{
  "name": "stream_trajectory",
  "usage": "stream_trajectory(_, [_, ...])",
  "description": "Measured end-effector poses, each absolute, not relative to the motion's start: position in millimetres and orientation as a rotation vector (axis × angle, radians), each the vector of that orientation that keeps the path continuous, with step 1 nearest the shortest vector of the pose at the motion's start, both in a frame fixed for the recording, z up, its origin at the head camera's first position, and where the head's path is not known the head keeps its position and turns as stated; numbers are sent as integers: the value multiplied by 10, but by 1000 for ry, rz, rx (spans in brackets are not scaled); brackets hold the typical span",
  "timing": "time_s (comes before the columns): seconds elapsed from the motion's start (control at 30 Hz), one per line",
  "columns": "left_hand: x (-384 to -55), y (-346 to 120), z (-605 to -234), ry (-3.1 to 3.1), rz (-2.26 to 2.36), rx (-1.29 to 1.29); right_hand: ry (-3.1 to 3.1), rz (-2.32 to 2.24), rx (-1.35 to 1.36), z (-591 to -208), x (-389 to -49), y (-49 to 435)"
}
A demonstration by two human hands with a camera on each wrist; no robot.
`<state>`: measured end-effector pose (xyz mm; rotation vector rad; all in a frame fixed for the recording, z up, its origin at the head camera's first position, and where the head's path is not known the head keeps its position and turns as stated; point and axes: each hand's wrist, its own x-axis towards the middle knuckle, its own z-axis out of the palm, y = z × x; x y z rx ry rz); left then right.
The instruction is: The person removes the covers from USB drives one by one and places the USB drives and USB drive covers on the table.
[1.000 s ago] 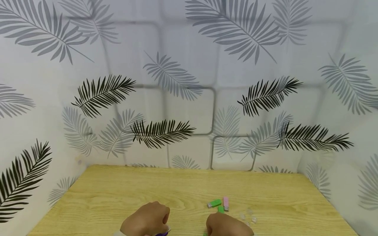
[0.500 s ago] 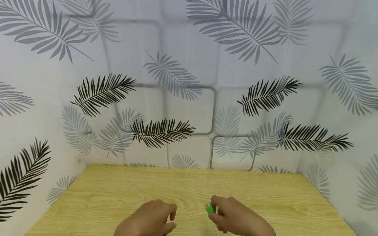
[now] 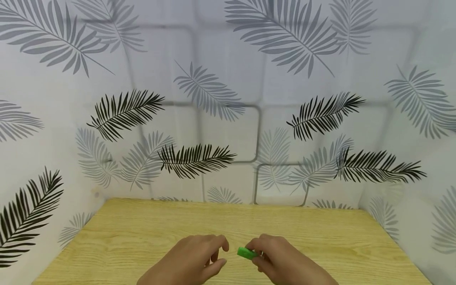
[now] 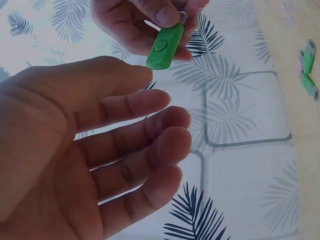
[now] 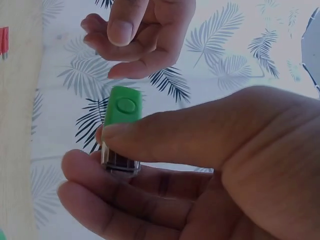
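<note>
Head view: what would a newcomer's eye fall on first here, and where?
Probably the bright green plastic USB stick, low and near the centre, pinched in the right hand; the left hand is across from it. Next would come the white backdrop printed with black and grey fronds, behind the yellow wood-grain tabletop.

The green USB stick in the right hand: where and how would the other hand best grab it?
The left hand would probably do best coming in from its own side and pinching the USB stick by its green end, thumb and finger on the broad faces. That end sticks out toward it, while the right hand pinches farther back, near the clear end.
</note>
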<state>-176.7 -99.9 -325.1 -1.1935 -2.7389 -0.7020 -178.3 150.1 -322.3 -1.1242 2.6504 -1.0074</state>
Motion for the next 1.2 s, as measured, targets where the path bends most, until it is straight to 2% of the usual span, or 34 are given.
stream_trajectory(0.23, [-1726,-983,-3242,-2638,-670,-1211,2655,-944,-1137,-3185,-1745,1410])
stream_trajectory(0.47, [-1717,-943,-3265,-2550,-634,-1322,2686,-833,-1304,-3216,-1706,1288])
stream_trajectory(0.77, [-1716,-922,-3285,-2515,-626,-1354,2707,-851,-1311,-3227,-1701,1275])
stream_trajectory(1.0, [-1716,-929,-3290,-2442,-603,-1397,2690,-846,-1149,-3195,-1673,1311])
stream_trajectory(1.2, [-1705,-923,-3288,-2514,-602,-1371,2726,-858,-1219,-3210,-1660,1314])
